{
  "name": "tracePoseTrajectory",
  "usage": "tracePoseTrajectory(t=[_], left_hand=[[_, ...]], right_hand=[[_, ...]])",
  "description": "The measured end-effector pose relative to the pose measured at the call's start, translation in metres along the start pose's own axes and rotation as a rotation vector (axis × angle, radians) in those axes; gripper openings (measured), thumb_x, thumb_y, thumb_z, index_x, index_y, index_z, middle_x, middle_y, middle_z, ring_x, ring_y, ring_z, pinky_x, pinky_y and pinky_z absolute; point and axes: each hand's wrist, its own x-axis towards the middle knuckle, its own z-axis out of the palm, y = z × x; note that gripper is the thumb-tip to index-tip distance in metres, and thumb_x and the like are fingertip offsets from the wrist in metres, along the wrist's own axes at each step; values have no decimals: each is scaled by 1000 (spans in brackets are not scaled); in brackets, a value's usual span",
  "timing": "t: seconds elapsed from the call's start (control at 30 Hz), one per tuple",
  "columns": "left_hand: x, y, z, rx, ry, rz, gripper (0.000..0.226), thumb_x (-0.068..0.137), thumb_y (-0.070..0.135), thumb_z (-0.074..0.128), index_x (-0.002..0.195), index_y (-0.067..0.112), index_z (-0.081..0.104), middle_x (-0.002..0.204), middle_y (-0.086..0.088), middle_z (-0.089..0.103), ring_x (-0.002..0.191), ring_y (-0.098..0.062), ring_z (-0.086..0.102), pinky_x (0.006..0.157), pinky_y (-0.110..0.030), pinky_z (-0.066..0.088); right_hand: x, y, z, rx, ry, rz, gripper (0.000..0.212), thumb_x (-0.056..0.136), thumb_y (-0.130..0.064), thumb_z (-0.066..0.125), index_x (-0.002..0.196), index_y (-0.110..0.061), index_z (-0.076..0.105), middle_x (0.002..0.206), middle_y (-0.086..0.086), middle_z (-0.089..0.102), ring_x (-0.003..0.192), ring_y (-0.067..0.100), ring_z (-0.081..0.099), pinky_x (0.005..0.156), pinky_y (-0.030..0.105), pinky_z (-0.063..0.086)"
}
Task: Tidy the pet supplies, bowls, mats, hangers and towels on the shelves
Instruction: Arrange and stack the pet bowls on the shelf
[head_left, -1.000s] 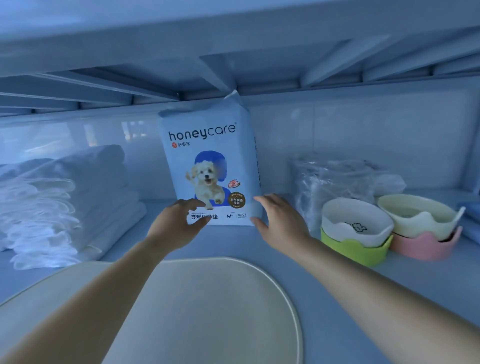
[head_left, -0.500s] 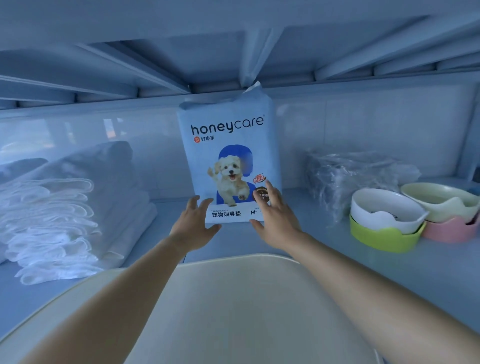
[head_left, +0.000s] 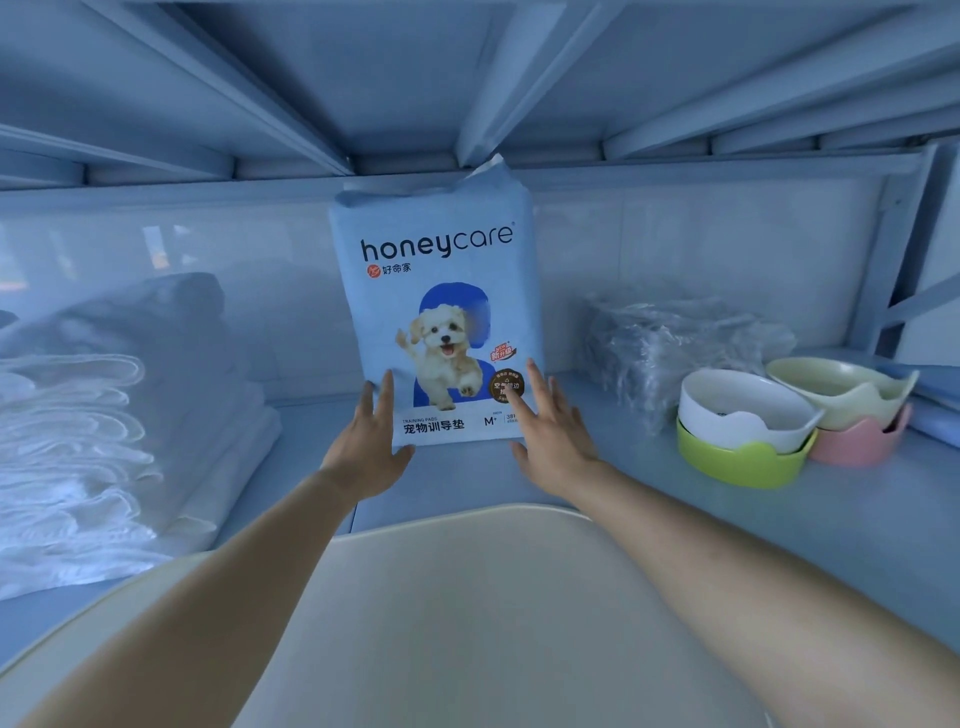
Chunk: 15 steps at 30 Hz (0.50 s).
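A blue pack of pet training pads (head_left: 436, 306) with a puppy picture stands upright at the back of the shelf, against the wall. My left hand (head_left: 371, 441) rests flat against its lower left corner, fingers spread. My right hand (head_left: 550, 431) lies flat against its lower right corner, fingers spread over the label. Neither hand wraps around the pack. A cream oval mat (head_left: 467, 613) lies on the shelf in front, under my forearms.
Folded white towels (head_left: 104, 431) are stacked at the left. A clear plastic bundle (head_left: 670, 343) sits right of the pack. A white bowl nests in a green bowl (head_left: 737, 462), beside a cream bowl in a pink bowl (head_left: 857, 441). The shelf above (head_left: 467, 78) hangs low.
My fingers have opened from around the pack's lower corners and now lie flat against its front. The pack stands more upright and the view has come closer.
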Motion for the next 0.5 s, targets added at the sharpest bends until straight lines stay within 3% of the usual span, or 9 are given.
tracePoseTrajectory(t=[0.1,0.2,0.5], left_hand=[[7,1,4,9,26,18,97,89,28,57,143,26,-24,155,-16,-7,93,-34,60,65,-32,46],[11,-1,9,-9,63,19,99,87,25,58,143,27,-24,154,-18,-9,81,-34,60,60,-32,47],[18,-2,18,-151,112,48,111,82,23,64,134,44,-32,156,-8,-13,90,-31,62,60,-25,41]], right_hand=[[3,4,3,0,0,12,69,93,-23,47,148,-21,7,153,3,-26,143,34,-2,110,52,22],[5,6,5,-3,6,-7,69,93,-22,47,148,-23,7,152,3,-28,143,32,-3,109,51,23],[8,10,8,68,48,-87,72,91,-22,50,149,-25,6,151,4,-30,144,29,-1,101,41,39]])
